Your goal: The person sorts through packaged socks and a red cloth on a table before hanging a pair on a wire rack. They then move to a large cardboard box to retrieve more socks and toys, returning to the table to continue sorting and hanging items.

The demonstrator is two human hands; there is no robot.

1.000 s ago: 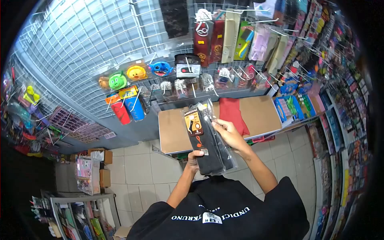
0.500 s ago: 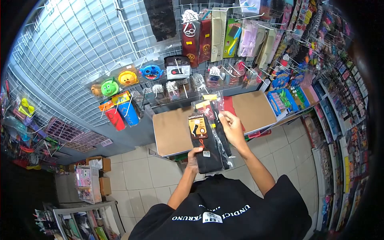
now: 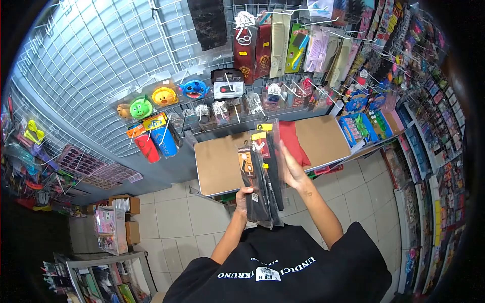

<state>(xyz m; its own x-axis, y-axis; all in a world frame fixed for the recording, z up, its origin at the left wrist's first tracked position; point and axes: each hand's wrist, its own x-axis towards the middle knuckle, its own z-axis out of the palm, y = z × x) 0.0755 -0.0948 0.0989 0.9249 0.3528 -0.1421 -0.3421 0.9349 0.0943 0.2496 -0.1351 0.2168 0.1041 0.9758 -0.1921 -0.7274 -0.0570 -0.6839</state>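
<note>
Several packs of black socks (image 3: 260, 199) in clear plastic sleeves stand upright in front of my chest, above the brown counter. The front pack has an orange label, and yellow stickers show on the packs behind. My left hand (image 3: 243, 201) is closed around their lower left side, thumb in front. At their right edge, my right hand (image 3: 294, 170) is flat with its fingers stretched out, beside or touching the plastic. The tips of its fingers are partly hard to make out.
A brown-topped counter (image 3: 217, 169) stands ahead, with a red flat item (image 3: 293, 144) on it. Blue boxes (image 3: 357, 129) of small goods sit at its right end. Behind, a wire grid (image 3: 166, 45) carries hanging goods. Crowded shelves (image 3: 429, 202) line the right; a tiled floor (image 3: 177, 227) lies below.
My right hand has gone from a pinch at the packs' upper right to flat, stretched fingers along their edge. The packs have turned and drawn closer together, uncovering more of the red item.
</note>
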